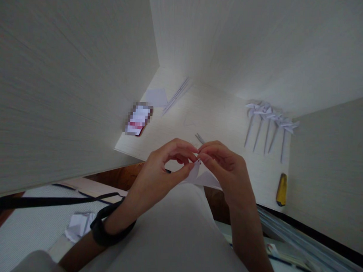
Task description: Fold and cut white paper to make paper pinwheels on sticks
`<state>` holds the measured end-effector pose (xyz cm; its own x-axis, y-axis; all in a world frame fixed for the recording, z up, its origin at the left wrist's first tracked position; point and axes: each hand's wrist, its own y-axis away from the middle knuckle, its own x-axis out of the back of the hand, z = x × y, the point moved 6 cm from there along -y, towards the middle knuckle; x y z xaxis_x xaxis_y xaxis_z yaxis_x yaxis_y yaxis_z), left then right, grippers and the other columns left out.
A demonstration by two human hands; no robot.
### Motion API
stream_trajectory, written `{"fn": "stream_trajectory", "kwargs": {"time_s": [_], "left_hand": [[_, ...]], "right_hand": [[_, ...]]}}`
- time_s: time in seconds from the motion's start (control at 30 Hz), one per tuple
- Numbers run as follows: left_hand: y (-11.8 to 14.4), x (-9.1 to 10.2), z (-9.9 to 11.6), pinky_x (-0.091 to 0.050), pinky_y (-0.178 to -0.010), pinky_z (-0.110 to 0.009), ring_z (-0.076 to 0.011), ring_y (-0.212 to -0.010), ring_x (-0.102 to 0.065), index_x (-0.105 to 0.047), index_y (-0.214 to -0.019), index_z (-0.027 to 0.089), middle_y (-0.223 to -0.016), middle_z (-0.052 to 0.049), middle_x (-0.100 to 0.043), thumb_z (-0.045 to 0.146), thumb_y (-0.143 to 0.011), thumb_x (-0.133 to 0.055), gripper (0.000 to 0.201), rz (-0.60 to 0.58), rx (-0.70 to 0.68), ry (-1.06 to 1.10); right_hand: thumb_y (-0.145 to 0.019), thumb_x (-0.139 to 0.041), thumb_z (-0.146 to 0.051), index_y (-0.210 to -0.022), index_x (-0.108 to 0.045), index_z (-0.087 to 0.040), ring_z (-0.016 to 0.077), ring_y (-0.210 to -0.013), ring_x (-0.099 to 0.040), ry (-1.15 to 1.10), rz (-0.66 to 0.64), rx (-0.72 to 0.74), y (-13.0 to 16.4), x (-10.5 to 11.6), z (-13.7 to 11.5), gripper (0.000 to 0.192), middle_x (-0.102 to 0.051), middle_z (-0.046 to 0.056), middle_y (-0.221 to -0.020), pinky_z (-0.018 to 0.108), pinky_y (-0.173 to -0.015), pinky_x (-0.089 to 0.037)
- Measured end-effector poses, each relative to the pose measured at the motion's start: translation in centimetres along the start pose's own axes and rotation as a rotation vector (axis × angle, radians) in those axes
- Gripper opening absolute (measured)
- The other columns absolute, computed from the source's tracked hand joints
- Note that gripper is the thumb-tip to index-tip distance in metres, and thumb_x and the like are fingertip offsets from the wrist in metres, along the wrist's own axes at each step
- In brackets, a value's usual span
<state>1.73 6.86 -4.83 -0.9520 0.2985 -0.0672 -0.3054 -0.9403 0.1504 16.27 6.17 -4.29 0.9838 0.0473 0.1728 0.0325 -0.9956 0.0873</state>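
At the near edge of the pale wooden desk (218, 113), above the lap: small folded white paper piece (204, 177), pinched from both sides. Left hand (162, 169) on its left part, thumb and forefinger closed together on the paper, the other fingers curled; black band (106, 232) around this wrist. Right hand (228, 165) on the right part, fingertips (202, 153) pressed together on the top of the same paper, touching the tips of the left hand. Lower corner of the paper hanging free under the right palm. Thin white paper stick (199, 138) lying just behind the fingers, on the desk.

Toward the right edge of the desk: row of white paper pinwheels on sticks (269, 123), side by side, heads at the back, sticks pointing to the near edge. Near the right front corner, well apart from the hands: yellow utility knife (281, 190), lying along the edge. Toward the back left corner: bundle of thin white paper sticks (177, 95), a white paper sheet (156, 97) beside it, and a blurred red and white object (138, 120) close to the left edge. Lower left, off the desk: crumpled white paper (78, 224) and a black strap (48, 202).
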Motion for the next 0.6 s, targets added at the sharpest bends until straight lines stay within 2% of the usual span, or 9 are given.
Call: {"fn": "stream_trajectory", "kwargs": {"time_s": [0.13, 0.27, 0.37, 0.43, 0.5, 0.6], "left_hand": [[0.1, -0.3, -0.4, -0.051, -0.072, -0.021, -0.0116, -0.077, -0.063, -0.064, -0.094, 0.021, -0.086, 0.0, -0.066, 0.018, -0.08, -0.07, 0.016, -0.03, 0.04, 0.039], [0.1, -0.2, -0.6, -0.05, -0.068, -0.02, -0.0109, -0.074, -0.063, -0.064, -0.094, 0.021, -0.081, 0.002, -0.065, 0.019, -0.079, -0.071, 0.017, -0.023, 0.07, 0.092], [0.0, 0.3, -0.8, -0.05, -0.067, -0.02, -0.0102, -0.072, -0.062, -0.064, -0.091, 0.02, -0.078, 0.003, -0.064, 0.016, -0.078, -0.071, 0.015, 0.02, 0.09, 0.13], [-0.1, 0.7, -1.1, -0.049, -0.065, -0.02, -0.0107, -0.072, -0.062, -0.065, -0.088, 0.019, -0.078, 0.002, -0.064, 0.017, -0.076, -0.072, 0.014, 0.057, 0.096, 0.154], [0.0, 1.0, -1.3, -0.049, -0.064, -0.021, -0.0115, -0.072, -0.061, -0.066, -0.087, 0.018, -0.078, 0.001, -0.064, 0.019, -0.075, -0.073, 0.014, 0.093, 0.097, 0.17], [0.1, 1.3, -1.5, -0.048, -0.063, -0.019, -0.0116, -0.073, -0.061, -0.067, -0.086, 0.018, -0.08, 0.0, -0.066, 0.022, -0.074, -0.074, 0.014, 0.135, 0.128, 0.168]], "right_hand": [[-0.081, -0.067, -0.02, -0.075, -0.067, -0.022, 0.0156, -0.081, -0.062, -0.045, -0.023, -0.042, 0.0, -0.3, 0.2, 0.007, -0.064, 0.0, -0.08, 0.032, -0.079, -0.05], [-0.087, -0.063, -0.027, -0.078, -0.068, -0.022, 0.0155, -0.084, -0.062, -0.021, -0.076, -0.005, 0.1, -0.1, -0.5, 0.011, -0.065, 0.0, -0.082, 0.031, -0.081, -0.049], [-0.092, -0.055, -0.04, -0.09, -0.069, -0.023, 0.016, -0.087, -0.062, 0.011, -0.139, 0.027, 0.6, 0.4, -0.9, 0.022, -0.067, 0.002, -0.09, 0.03, -0.082, -0.049], [-0.09, -0.057, -0.045, -0.1, -0.068, -0.024, 0.0167, -0.091, -0.063, 0.017, -0.187, 0.021, 0.9, 0.8, -0.8, 0.026, -0.068, 0.003, -0.098, 0.031, -0.084, -0.05], [-0.087, -0.062, -0.043, -0.102, -0.068, -0.024, 0.017, -0.093, -0.063, 0.048, -0.226, -0.023, 1.1, 1.0, -0.3, 0.024, -0.068, 0.003, -0.101, 0.03, -0.086, -0.049], [-0.085, -0.066, -0.032, -0.09, -0.068, -0.023, 0.0152, -0.085, -0.062, 0.131, -0.22, -0.127, 1.3, 1.4, 0.8, 0.01, -0.068, 0.0, -0.089, 0.027, -0.08, -0.048]]}}
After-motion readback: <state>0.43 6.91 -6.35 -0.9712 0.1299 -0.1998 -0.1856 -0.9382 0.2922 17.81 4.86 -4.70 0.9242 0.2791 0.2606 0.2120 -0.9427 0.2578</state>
